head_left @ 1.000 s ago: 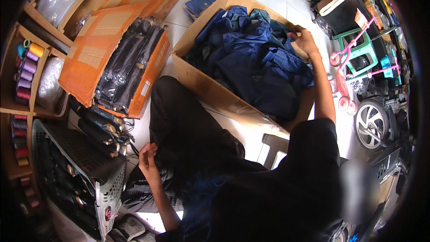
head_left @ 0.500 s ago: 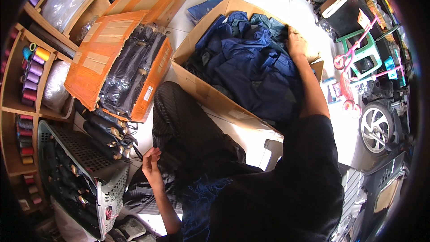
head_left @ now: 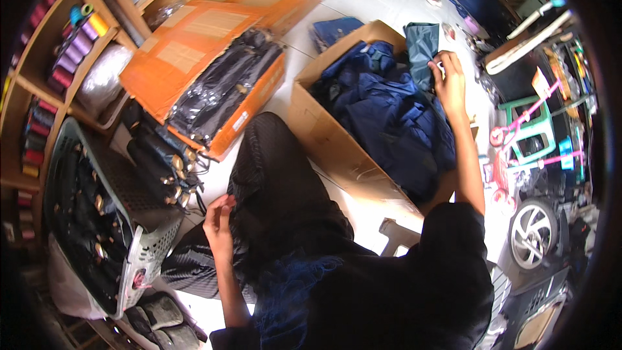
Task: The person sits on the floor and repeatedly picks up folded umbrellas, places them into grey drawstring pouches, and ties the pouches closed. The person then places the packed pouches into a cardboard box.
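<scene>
White floor tiles (head_left: 389, 6) run through a crowded storeroom with boxes and shelves all around. Close in, the left hand (head_left: 219, 223) rests on the black ribbed cloth (head_left: 278, 181) over the person's lap, fingers curled onto it, much as it did a moment ago. Beside it, at the left, a grey plastic basket (head_left: 139, 246) is full of black folding umbrellas (head_left: 78, 201).

Farther out, the right hand (head_left: 448, 81) has moved from the middle of the brown cardboard box (head_left: 330, 142) to its far right corner. Its grip is now closed on a small pale thing (head_left: 440, 65), too small to tell what, right by a dark teal folded umbrella (head_left: 421, 48) standing at that corner. So the picking has gone to the far end of the box. The box is heaped with dark blue fabric pieces (head_left: 389, 116).

At the far left, an open orange cardboard box (head_left: 188, 42) holds black umbrellas in clear wraps (head_left: 220, 87). Wooden shelves (head_left: 39, 71) carry coloured thread spools (head_left: 81, 42).
</scene>
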Available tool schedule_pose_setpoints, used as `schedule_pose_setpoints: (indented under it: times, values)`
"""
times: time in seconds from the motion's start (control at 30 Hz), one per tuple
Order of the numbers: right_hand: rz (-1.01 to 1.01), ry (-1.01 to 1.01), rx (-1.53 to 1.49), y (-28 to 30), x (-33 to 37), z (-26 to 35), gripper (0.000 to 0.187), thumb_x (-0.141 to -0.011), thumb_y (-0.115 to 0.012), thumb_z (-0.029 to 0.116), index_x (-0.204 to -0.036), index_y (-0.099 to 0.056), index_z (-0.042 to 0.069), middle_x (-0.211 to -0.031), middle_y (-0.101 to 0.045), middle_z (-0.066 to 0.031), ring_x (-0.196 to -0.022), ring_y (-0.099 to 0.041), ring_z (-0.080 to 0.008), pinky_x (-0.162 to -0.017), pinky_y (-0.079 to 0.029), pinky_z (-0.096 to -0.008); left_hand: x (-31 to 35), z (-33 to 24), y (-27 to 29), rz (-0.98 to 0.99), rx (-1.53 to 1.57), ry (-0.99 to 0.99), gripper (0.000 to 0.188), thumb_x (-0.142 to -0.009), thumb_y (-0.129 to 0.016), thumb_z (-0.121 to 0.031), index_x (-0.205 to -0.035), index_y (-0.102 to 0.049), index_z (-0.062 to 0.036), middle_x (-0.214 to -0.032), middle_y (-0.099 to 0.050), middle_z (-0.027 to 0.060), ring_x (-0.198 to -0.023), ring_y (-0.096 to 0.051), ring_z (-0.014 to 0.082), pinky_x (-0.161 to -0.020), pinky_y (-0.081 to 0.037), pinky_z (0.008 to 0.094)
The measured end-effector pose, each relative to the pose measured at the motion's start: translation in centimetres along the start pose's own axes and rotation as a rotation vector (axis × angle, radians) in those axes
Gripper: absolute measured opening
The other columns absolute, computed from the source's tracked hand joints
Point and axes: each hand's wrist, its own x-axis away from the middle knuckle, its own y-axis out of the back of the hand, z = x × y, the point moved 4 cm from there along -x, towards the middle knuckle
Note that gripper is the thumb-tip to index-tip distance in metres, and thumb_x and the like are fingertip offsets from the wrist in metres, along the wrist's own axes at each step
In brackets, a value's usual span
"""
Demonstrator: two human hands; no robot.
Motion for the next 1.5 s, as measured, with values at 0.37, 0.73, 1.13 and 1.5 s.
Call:
schedule_pose_setpoints:
  times: [0.37,0.73,1.13,1.5]
  values:
    - [0.745,0.116,-1.398,-7.5,4.8,31.7,0.036,-0.078,-0.071,-0.004,-0.105,-0.049,0.003,-0.094,-0.056,-0.0046,-0.088,-0.056,-0.0123,-0.079,-0.045,-0.0268,-1.5,-11.3,-2.6,0.013,0.141,-0.200,0.037,-0.082,-0.073,-0.013,-0.113,-0.059,0.0009,-0.100,-0.068,0.0076,-0.092,-0.061,0.0118,-0.087,-0.047,0.0290]
    - [1.079,0.085,-1.597,-11.6,3.3,42.9,0.014,-0.089,-0.065,0.013,-0.087,-0.054,0.005,-0.077,-0.058,0.0031,-0.065,-0.050,-0.0020,-0.055,-0.041,-0.0201,0.3,-7.5,3.9,-0.013,0.095,-0.116,0.034,-0.083,-0.072,-0.011,-0.110,-0.059,0.0033,-0.095,-0.068,0.0107,-0.083,-0.063,0.0128,-0.074,-0.051,0.0292]
    - [0.320,0.460,-0.962,-10.4,2.5,46.9,0.045,-0.076,-0.065,-0.001,-0.118,-0.049,0.003,-0.123,-0.047,-0.0192,-0.106,-0.052,-0.0332,-0.091,-0.043,-0.0418,2.0,-3.7,10.5,-0.551,-0.155,-0.261,0.010,-0.087,-0.052,-0.001,-0.094,-0.059,0.0024,-0.087,-0.059,0.0099,-0.074,-0.058,0.0164,-0.067,-0.045,0.0284]
    - [1.066,0.234,-1.454,-11.3,7.9,50.0,0.013,-0.088,-0.066,0.008,-0.085,-0.056,0.000,-0.075,-0.055,0.0006,-0.069,-0.051,-0.0026,-0.059,-0.042,-0.0205,3.1,-9.3,11.0,-0.774,-0.413,-0.529,0.020,-0.075,-0.070,-0.002,-0.093,-0.062,-0.0025,-0.089,-0.060,0.0101,-0.079,-0.060,0.0231,-0.066,-0.048,0.0318]
